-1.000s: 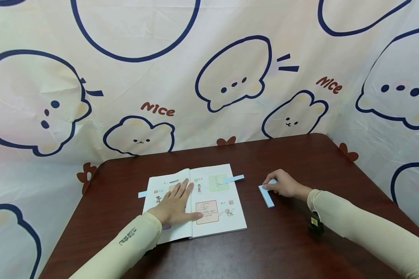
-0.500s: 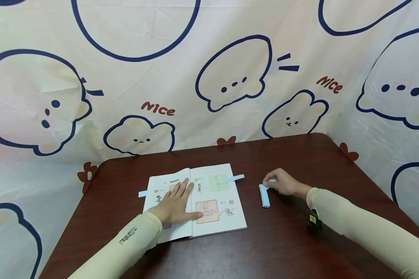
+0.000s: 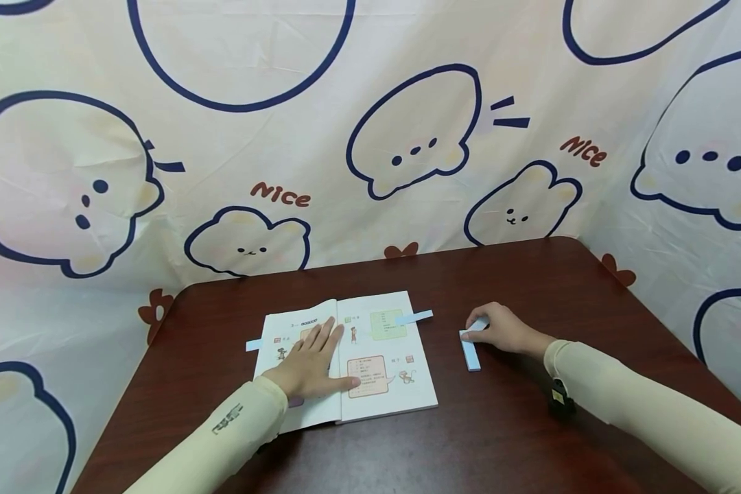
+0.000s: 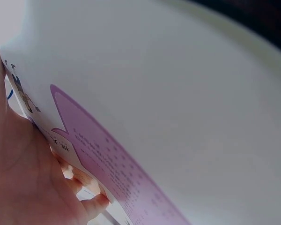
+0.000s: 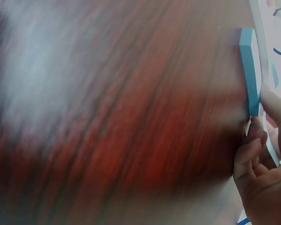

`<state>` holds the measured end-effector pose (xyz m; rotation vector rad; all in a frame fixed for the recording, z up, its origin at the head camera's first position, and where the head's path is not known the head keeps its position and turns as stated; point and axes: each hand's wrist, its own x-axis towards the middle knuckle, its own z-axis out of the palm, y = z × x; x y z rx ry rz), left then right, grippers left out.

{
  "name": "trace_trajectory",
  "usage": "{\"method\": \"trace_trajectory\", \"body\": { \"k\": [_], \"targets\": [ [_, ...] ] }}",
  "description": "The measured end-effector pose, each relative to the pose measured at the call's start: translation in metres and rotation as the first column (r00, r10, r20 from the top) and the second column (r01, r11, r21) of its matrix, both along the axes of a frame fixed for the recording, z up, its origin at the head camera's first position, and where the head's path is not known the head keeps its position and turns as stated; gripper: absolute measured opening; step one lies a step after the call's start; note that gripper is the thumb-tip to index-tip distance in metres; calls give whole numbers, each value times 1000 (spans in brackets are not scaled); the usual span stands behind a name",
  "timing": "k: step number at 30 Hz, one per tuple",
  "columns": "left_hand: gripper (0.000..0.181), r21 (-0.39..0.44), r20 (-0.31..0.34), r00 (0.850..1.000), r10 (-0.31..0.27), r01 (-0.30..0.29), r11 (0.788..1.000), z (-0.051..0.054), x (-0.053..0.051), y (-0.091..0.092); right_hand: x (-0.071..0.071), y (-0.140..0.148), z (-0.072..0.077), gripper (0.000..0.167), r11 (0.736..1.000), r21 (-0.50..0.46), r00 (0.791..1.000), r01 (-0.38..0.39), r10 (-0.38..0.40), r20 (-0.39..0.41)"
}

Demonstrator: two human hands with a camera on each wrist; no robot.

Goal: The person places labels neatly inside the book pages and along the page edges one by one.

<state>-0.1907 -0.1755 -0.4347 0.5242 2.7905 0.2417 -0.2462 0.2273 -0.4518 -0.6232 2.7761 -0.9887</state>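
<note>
In the head view my left hand point(image 3: 309, 363) rests with fingers spread on the left page and fold of an open book point(image 3: 383, 350) with printed text and small pictures. One light blue sticky strip point(image 3: 415, 316) sticks out past the book's right edge, and another blue strip point(image 3: 253, 345) shows at its left edge. To the right of the book, my right hand point(image 3: 503, 331) pinches a light blue sticky strip point(image 3: 481, 324) at the far end of a thin pad of blue sticky notes point(image 3: 471, 355). The pad's thick blue side point(image 5: 247, 70) shows in the right wrist view; the fingers partly hide the strip.
The book and pad lie on a dark reddish-brown table point(image 3: 531, 425) with rounded far corners. A pale curtain point(image 3: 407, 137) with cartoon outlines hangs close behind the table and along its sides.
My right hand has shifted slightly at the pad, and the pad has turned a little under the fingers. My left hand and the book stay in place.
</note>
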Motion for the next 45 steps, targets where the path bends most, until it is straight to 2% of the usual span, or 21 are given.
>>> {"method": "trace_trajectory", "body": {
  "k": [3,10,29,40,45],
  "targets": [
    [112,0,-1,1000,1,-1,1000,0,0,0,-1,1,-1,21,1000,-25,1000,15,-15,7],
    [112,0,-3,1000,5,-5,1000,-1,0,0,-2,1,1,15,998,-66,999,-6,9,41],
    [113,11,-3,1000,1,-1,1000,-2,0,0,-5,-1,7,9,997,-76,996,-8,14,85],
    [113,3,-6,1000,5,-5,1000,-2,0,0,-6,0,7,13,997,-71,996,-16,22,86],
    [113,2,-5,1000,6,-6,1000,-2,0,0,-8,0,3,15,996,-68,998,-50,52,33]
  ]
}}
